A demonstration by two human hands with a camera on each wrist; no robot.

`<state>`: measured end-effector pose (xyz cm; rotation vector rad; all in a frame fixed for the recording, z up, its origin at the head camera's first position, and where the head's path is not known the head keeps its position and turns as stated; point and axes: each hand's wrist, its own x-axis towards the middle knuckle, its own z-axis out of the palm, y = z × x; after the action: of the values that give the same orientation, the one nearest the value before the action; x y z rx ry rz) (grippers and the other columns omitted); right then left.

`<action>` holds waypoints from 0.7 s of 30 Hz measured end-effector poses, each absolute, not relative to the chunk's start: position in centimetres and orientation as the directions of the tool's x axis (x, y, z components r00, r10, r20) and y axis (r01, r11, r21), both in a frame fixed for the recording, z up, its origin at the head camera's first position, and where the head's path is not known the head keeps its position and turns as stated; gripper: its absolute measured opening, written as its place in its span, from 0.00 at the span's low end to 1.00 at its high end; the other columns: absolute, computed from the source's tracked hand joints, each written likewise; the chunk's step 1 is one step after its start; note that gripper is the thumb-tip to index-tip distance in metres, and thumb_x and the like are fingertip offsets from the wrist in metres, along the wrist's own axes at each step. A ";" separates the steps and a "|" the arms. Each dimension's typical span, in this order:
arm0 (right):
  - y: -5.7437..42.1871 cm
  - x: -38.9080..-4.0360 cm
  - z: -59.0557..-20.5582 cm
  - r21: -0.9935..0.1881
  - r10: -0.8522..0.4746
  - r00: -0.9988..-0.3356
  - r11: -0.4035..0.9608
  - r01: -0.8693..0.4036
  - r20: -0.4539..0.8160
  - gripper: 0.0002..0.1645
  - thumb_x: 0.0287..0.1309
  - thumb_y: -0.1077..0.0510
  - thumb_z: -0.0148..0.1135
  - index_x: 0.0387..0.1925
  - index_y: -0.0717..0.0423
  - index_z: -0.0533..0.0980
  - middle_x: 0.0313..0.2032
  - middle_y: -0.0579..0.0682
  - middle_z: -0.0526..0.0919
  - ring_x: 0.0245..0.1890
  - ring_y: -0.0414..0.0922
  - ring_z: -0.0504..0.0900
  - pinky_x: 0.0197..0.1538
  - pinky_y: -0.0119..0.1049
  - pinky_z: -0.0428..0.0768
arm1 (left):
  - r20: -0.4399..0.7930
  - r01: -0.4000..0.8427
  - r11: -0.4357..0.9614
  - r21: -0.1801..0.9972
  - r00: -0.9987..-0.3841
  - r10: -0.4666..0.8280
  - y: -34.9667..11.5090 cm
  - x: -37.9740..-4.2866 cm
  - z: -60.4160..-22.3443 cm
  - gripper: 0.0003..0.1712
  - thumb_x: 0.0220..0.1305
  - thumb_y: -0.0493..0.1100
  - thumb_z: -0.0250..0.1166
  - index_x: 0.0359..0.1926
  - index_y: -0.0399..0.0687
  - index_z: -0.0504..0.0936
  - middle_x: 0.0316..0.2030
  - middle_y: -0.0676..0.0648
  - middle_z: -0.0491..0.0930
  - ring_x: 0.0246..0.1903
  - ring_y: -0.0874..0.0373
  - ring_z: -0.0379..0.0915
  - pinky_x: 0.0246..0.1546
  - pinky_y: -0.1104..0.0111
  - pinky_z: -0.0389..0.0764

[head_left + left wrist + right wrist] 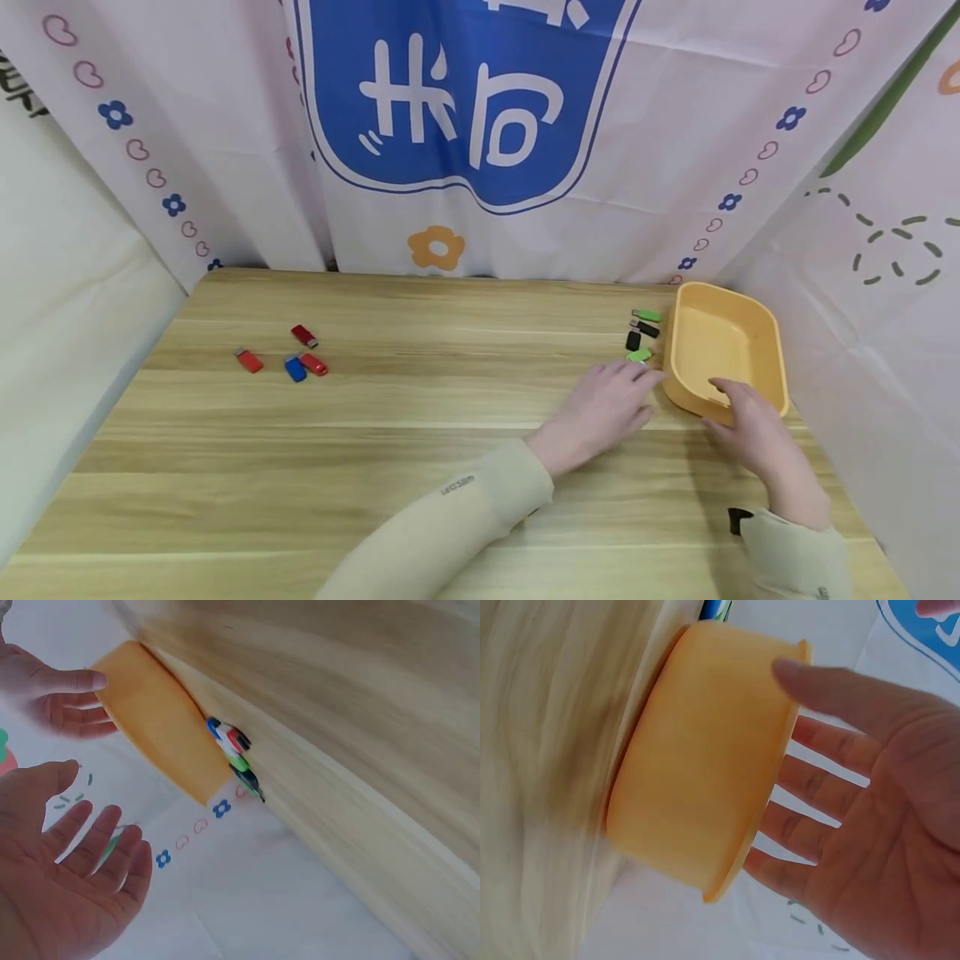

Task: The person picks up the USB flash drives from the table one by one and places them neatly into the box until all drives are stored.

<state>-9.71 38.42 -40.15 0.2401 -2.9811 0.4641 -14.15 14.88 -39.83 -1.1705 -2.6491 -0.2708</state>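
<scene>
My left hand (609, 406) reaches toward the left wall of a yellow plastic box (670, 367), fingers loosely bent and, in the left wrist view, spread and holding nothing. Right by its fingertips lies a group of small USB flash drives: a green one (648, 316), a black one (647, 330), another black one (633, 341) and a light green one (639, 355), with more partly hidden by the hand. My right hand (757, 425) straddles the box's near rim. Its thumb (817, 682) lies over the outer wall, while the extended fingers pass behind the rim, tips hidden.
On the left half of the wooden table (420, 400) lie a dark red flash drive (303, 335), two brighter red ones, and a blue one (296, 369). Printed cloth (525, 242) hangs along the back edge, and pale cloth walls (870, 358) flank the table.
</scene>
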 end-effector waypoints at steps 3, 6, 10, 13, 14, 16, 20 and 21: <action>39.2 -9.5 -40.3 -0.282 -0.127 -0.983 0.946 -0.160 0.132 0.29 0.51 0.68 0.68 0.55 0.77 0.71 0.49 0.77 0.78 0.49 0.73 0.76 0.52 0.65 0.74 | 0.272 0.785 0.618 0.042 -0.604 0.749 16.2 -14.2 -39.8 0.27 0.72 0.54 0.57 0.70 0.60 0.69 0.64 0.58 0.75 0.65 0.62 0.70 0.65 0.70 0.73; 39.8 -9.5 -40.3 -0.282 -0.100 -0.991 0.952 -0.122 0.091 0.26 0.52 0.69 0.65 0.53 0.76 0.72 0.48 0.76 0.79 0.48 0.73 0.77 0.50 0.65 0.75 | 0.250 0.811 0.585 0.031 -0.573 0.781 17.5 -14.4 -40.0 0.26 0.73 0.53 0.57 0.70 0.61 0.69 0.65 0.59 0.74 0.66 0.63 0.69 0.65 0.71 0.72; 40.4 -9.4 -40.3 -0.268 -0.090 -0.993 0.957 -0.109 0.079 0.20 0.53 0.71 0.62 0.49 0.76 0.75 0.46 0.76 0.80 0.46 0.72 0.78 0.49 0.64 0.75 | 0.205 0.817 0.575 0.045 -0.571 0.795 19.1 -14.5 -40.4 0.26 0.74 0.52 0.56 0.70 0.62 0.68 0.66 0.60 0.72 0.67 0.64 0.67 0.64 0.71 0.72; 40.7 -9.4 -40.5 -0.249 -0.097 -0.990 0.961 -0.120 0.103 0.16 0.53 0.71 0.62 0.45 0.75 0.78 0.43 0.74 0.82 0.44 0.72 0.80 0.48 0.64 0.76 | 0.187 0.816 0.577 0.038 -0.573 0.798 20.1 -14.5 -40.8 0.26 0.74 0.52 0.57 0.70 0.62 0.67 0.67 0.60 0.70 0.68 0.64 0.65 0.64 0.71 0.72; 40.8 -9.4 -40.5 -0.243 -0.099 -0.989 0.962 -0.123 0.109 0.15 0.53 0.72 0.62 0.44 0.75 0.78 0.42 0.74 0.82 0.43 0.71 0.81 0.47 0.64 0.76 | 0.183 0.818 0.574 0.026 -0.569 0.802 20.3 -14.5 -41.0 0.26 0.75 0.51 0.56 0.71 0.62 0.67 0.67 0.60 0.69 0.68 0.64 0.64 0.64 0.71 0.72; 40.9 -9.4 -40.6 -0.234 -0.091 -0.990 0.966 -0.113 0.104 0.14 0.54 0.71 0.62 0.43 0.74 0.79 0.41 0.74 0.83 0.42 0.71 0.81 0.47 0.64 0.77 | 0.173 0.823 0.567 0.018 -0.561 0.809 20.7 -14.5 -41.3 0.25 0.76 0.49 0.54 0.71 0.62 0.66 0.68 0.60 0.68 0.70 0.64 0.61 0.65 0.71 0.72; 41.1 -9.5 -40.4 -0.226 -0.068 -0.995 0.971 -0.083 0.075 0.12 0.57 0.70 0.61 0.44 0.72 0.80 0.42 0.73 0.83 0.40 0.71 0.82 0.45 0.64 0.78 | 0.167 0.837 0.547 0.001 -0.539 0.825 21.3 -14.7 -41.9 0.24 0.78 0.44 0.50 0.71 0.60 0.65 0.68 0.59 0.68 0.71 0.62 0.59 0.65 0.70 0.71; 41.1 -9.5 -40.4 -0.226 -0.066 -0.995 0.971 -0.081 0.073 0.12 0.58 0.70 0.61 0.43 0.71 0.80 0.42 0.73 0.84 0.40 0.70 0.82 0.44 0.64 0.78 | 0.173 0.840 0.543 0.003 -0.535 0.827 21.5 -14.8 -42.0 0.24 0.78 0.43 0.50 0.71 0.59 0.66 0.67 0.58 0.69 0.71 0.62 0.60 0.65 0.71 0.71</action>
<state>-9.50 41.07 -40.39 0.1134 -3.0537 0.3550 -14.79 21.49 -42.00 -1.4284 -2.6236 -0.1282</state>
